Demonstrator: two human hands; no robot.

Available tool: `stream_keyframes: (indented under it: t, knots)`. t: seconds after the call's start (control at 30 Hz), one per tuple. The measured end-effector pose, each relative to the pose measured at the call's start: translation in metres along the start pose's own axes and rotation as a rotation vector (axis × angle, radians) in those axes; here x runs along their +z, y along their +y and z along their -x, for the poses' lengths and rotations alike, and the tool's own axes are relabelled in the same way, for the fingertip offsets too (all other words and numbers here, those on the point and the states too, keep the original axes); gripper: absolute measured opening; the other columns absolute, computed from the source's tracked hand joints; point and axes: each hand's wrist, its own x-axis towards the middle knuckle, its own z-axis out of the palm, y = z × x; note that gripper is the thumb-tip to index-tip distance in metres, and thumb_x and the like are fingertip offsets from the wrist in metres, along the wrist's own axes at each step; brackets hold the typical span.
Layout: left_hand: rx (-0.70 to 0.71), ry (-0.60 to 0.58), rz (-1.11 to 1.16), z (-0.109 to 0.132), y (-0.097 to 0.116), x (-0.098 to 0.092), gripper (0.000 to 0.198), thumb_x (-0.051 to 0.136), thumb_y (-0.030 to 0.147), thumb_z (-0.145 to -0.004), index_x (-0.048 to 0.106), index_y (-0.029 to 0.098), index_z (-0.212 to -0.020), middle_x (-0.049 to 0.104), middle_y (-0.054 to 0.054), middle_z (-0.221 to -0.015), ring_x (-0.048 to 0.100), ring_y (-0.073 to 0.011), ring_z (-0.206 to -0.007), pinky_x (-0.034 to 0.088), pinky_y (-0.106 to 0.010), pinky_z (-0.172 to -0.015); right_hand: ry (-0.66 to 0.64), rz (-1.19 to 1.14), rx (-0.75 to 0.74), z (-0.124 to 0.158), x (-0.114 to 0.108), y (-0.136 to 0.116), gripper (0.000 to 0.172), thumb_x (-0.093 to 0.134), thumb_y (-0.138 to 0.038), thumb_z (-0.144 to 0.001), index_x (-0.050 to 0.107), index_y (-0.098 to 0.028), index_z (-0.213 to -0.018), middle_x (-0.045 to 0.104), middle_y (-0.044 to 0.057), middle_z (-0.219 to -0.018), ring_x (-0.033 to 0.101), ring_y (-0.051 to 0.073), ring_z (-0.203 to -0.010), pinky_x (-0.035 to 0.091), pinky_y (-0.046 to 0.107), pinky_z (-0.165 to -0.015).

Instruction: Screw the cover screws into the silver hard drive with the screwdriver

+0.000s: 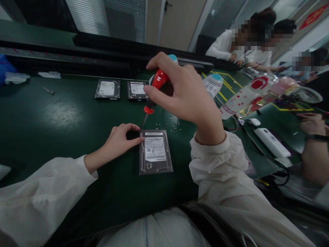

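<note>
A silver hard drive [155, 152] with a white label lies flat on the green table [64, 116] in front of me. My right hand [183, 94] is closed round the red handle of a screwdriver [155, 90], whose thin shaft slants down to the drive's top left corner. My left hand [120, 139] rests on the table at the drive's left edge, fingers curled, with thumb and forefinger touching that corner by the tip. Several tiny screws [168, 126] lie scattered just behind the drive.
Two more hard drives [107, 89] [137, 90] lie further back. A white bottle [214, 84], a red and white plastic bottle [244, 97], a white device [271, 142] and cables sit to the right. Another person's arm [312, 144] is at the right; other people sit beyond.
</note>
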Motion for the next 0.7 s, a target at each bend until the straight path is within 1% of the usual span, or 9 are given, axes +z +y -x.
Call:
stream_keyframes:
  t: [0.07,0.13,0.2,0.27,0.4,0.47,0.5,0.6,0.7]
  knots:
    - [0.000,0.001,-0.004,0.0002,0.0007,-0.0002,0.046,0.075,0.058,-0.083,0.073,0.022,-0.113,0.074,-0.008,-0.112,0.068,-0.0313,-0.105,0.049,-0.052,-0.099,0.014,0.015,0.018,-0.0001,0.0007,0.0005,0.029,0.052,-0.043,-0.097,0.059,-0.022,-0.114,0.063,0.001,-0.081,0.057,0.017,-0.071,0.035,0.031,-0.069]
    - [-0.004,0.001,-0.004,0.0003,0.0015,-0.0005,0.046,0.075,0.057,-0.083,0.073,0.022,-0.112,0.074,-0.008,-0.112,0.068,-0.0316,-0.105,0.049,-0.053,-0.099,0.012,0.016,0.014,0.0002,0.0010,0.0003,0.029,0.052,-0.035,-0.094,0.058,-0.021,-0.119,0.062,0.001,-0.080,0.056,0.017,-0.070,0.035,0.032,-0.069]
    - [-0.009,0.000,0.001,0.0005,0.0021,-0.0007,0.045,0.075,0.057,-0.083,0.073,0.022,-0.112,0.075,-0.008,-0.112,0.068,-0.0318,-0.106,0.049,-0.053,-0.100,0.002,0.006,-0.009,0.0006,0.0009,-0.0005,0.041,0.051,-0.026,-0.088,0.054,-0.017,-0.129,0.063,0.001,-0.082,0.055,0.018,-0.071,0.035,0.032,-0.068]
    - [-0.009,0.003,0.007,0.0006,0.0024,-0.0007,0.045,0.074,0.057,-0.083,0.073,0.022,-0.112,0.075,-0.008,-0.112,0.068,-0.0315,-0.106,0.049,-0.053,-0.100,-0.008,-0.002,-0.032,0.0009,0.0011,-0.0017,0.048,0.050,-0.024,-0.087,0.051,-0.013,-0.133,0.063,0.001,-0.086,0.056,0.019,-0.073,0.035,0.034,-0.068]
    - [-0.009,0.004,-0.005,0.0006,0.0034,-0.0008,0.045,0.074,0.057,-0.083,0.073,0.022,-0.111,0.075,-0.007,-0.111,0.068,-0.0318,-0.105,0.049,-0.052,-0.099,0.022,0.038,0.017,0.0007,0.0018,-0.0024,0.030,0.049,-0.039,-0.097,0.056,-0.019,-0.117,0.062,0.001,-0.078,0.056,0.018,-0.071,0.034,0.033,-0.068]
    - [-0.011,0.004,-0.008,0.0006,0.0040,-0.0009,0.045,0.075,0.057,-0.082,0.073,0.022,-0.111,0.075,-0.007,-0.110,0.068,-0.0321,-0.104,0.049,-0.052,-0.098,0.035,0.049,0.036,0.0006,0.0014,-0.0017,0.022,0.051,-0.035,-0.095,0.055,-0.021,-0.112,0.061,0.000,-0.074,0.056,0.019,-0.070,0.034,0.033,-0.068]
    - [-0.010,0.006,-0.006,0.0006,0.0041,-0.0009,0.045,0.075,0.057,-0.082,0.073,0.022,-0.111,0.075,-0.007,-0.110,0.068,-0.0319,-0.104,0.049,-0.052,-0.098,0.028,0.038,0.028,0.0007,0.0009,-0.0013,0.023,0.053,-0.030,-0.091,0.055,-0.021,-0.112,0.061,0.000,-0.076,0.056,0.019,-0.070,0.034,0.033,-0.068]
    - [-0.001,0.009,0.002,0.0005,0.0041,-0.0007,0.045,0.075,0.057,-0.083,0.073,0.022,-0.111,0.075,-0.007,-0.110,0.069,-0.0312,-0.103,0.050,-0.052,-0.097,0.000,0.000,-0.011,0.0011,-0.0006,-0.0012,0.037,0.055,-0.023,-0.083,0.054,-0.019,-0.120,0.065,0.002,-0.087,0.058,0.020,-0.076,0.035,0.034,-0.069]
    - [-0.001,0.014,0.002,0.0003,0.0037,-0.0007,0.045,0.075,0.056,-0.082,0.073,0.021,-0.111,0.075,-0.008,-0.110,0.069,-0.0313,-0.103,0.049,-0.052,-0.098,-0.009,-0.001,-0.004,0.0012,-0.0004,-0.0019,0.034,0.053,-0.034,-0.091,0.055,-0.018,-0.121,0.065,0.002,-0.086,0.058,0.020,-0.076,0.034,0.034,-0.070]
